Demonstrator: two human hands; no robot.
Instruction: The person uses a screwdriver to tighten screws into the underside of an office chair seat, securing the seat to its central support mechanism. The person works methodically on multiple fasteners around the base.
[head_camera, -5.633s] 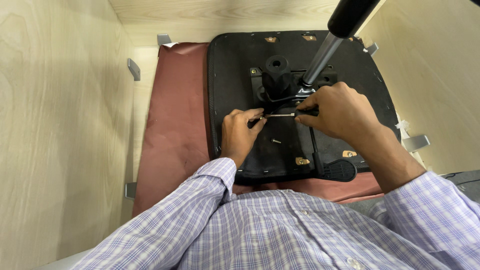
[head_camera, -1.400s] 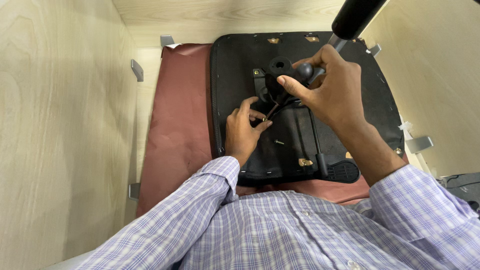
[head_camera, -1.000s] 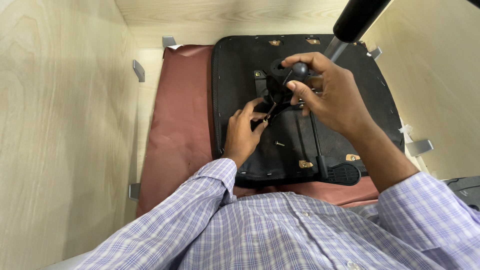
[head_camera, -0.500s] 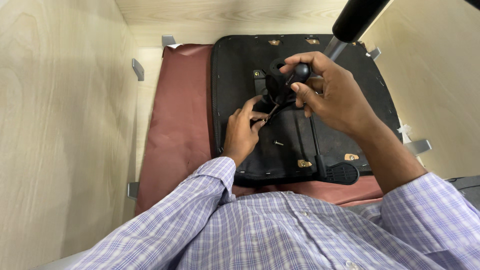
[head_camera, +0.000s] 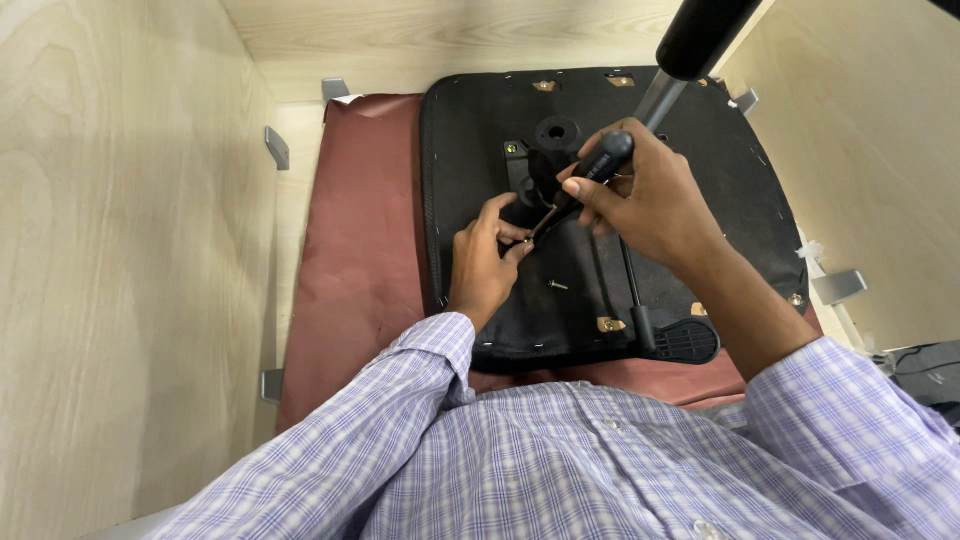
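Your right hand (head_camera: 650, 200) grips screwdriver (head_camera: 585, 180), centre frame, tip angled down at chair base plate (head_camera: 480, 120). Your left hand (head_camera: 485, 260) pinches fingers at tip, steadying it. Loose screw (head_camera: 558, 285) lies just below.

Blk seat base (head_camera: 730, 180), maroon cushion (head_camera: 360, 250), blk screwdriver handle (head_camera: 600, 160), lavender-wht plaid shirt (head_camera: 560, 460), pale wood walls (head_camera: 120, 250).

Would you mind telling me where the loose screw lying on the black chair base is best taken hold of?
Pinch the loose screw across its thin shank from above, fingers on either side. It lies flat on the black chair base, apart from both hands, so a top approach is probably clear.
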